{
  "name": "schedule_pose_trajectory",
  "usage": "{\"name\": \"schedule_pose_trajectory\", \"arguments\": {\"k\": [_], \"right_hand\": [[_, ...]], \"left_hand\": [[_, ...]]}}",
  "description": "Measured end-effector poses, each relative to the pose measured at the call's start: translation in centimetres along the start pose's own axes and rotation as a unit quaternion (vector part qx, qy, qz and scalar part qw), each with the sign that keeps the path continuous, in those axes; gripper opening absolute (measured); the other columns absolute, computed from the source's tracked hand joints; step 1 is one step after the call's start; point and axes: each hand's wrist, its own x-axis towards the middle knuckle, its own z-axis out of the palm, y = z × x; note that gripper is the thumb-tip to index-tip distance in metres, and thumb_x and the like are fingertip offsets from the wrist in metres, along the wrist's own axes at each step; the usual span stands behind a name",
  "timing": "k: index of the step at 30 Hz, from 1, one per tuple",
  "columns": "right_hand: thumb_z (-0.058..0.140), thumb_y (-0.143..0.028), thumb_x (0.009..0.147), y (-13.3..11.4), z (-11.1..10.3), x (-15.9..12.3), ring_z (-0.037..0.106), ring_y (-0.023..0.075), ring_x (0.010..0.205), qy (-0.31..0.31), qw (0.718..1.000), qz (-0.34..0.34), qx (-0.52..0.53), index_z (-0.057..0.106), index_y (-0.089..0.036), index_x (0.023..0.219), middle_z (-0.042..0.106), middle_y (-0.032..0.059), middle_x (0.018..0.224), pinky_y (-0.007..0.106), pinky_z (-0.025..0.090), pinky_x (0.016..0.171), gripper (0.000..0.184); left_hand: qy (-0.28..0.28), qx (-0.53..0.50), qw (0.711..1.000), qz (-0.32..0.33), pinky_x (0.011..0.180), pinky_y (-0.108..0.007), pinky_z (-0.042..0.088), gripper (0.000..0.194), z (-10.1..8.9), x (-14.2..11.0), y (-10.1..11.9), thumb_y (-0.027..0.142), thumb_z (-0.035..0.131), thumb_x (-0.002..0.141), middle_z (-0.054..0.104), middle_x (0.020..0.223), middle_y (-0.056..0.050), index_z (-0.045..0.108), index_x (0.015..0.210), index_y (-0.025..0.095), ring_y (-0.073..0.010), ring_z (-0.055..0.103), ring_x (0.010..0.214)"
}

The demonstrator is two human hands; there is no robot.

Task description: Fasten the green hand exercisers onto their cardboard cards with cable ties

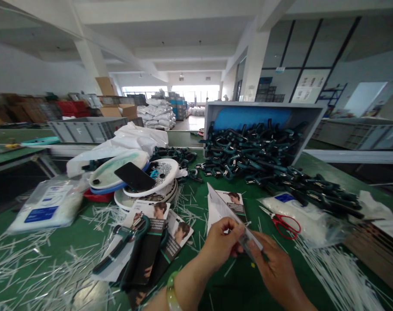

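Note:
Both my hands hold a white printed packaging card above the green table. My left hand pinches the card's lower edge with thumb and fingers; a pale green bangle is on that wrist. My right hand grips the card's lower right corner, where something small and dark is pressed against it. To the left lies a stack of finished cards with a teal-and-black hand gripper tied on top.
A tipped grey bin spills a heap of teal-black grippers across the table. Red-handled scissors lie on a clear bag. White cable ties litter the surface. Stacked plates carry a black phone.

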Motion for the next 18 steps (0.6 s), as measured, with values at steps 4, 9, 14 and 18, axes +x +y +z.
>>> {"name": "schedule_pose_trajectory", "arguments": {"k": [4,9,14,18], "right_hand": [[0.041,-0.028,0.089,-0.4,0.4,-0.1,0.063,0.0188,0.087,0.014,0.993,-0.085,-0.076,0.061,-0.015,0.105,0.067,0.0099,0.094,0.029,0.054,0.075,0.028],[0.040,-0.014,0.084,-0.7,0.8,0.4,0.063,0.0219,0.084,-0.024,0.972,-0.127,-0.197,0.062,-0.015,0.102,0.067,0.0107,0.094,0.031,0.054,0.067,0.029],[0.052,-0.006,0.072,-1.7,1.9,0.4,0.062,0.0236,0.083,-0.080,0.955,-0.129,-0.257,0.063,-0.017,0.102,0.068,0.0090,0.097,0.030,0.052,0.063,0.033],[0.059,-0.022,0.077,-1.6,2.2,0.5,0.063,0.0204,0.080,-0.151,0.961,-0.127,-0.195,0.061,-0.021,0.104,0.068,0.0059,0.093,0.028,0.049,0.066,0.027]], "left_hand": [[0.101,-0.094,0.989,0.050,0.047,-0.019,0.044,0.042,0.7,-0.5,-1.0,0.051,0.064,0.066,0.051,0.062,0.006,0.037,0.073,0.020,-0.0083,0.054,0.051],[0.131,-0.027,0.982,0.130,0.056,-0.022,0.048,0.045,-0.1,-2.2,-1.1,0.037,0.066,0.069,0.053,0.092,0.002,0.040,0.105,0.026,-0.0081,0.056,0.062],[0.084,0.185,0.977,0.068,0.057,-0.022,0.043,0.022,-3.4,-2.1,-0.6,0.037,0.058,0.073,0.059,0.071,-0.001,0.063,0.075,0.016,-0.0112,0.054,0.060],[0.168,0.313,0.932,0.073,0.059,-0.023,0.041,0.031,-5.8,-0.4,-1.7,0.042,0.049,0.078,0.062,0.065,0.000,0.067,0.079,0.017,-0.0140,0.055,0.062]]}}
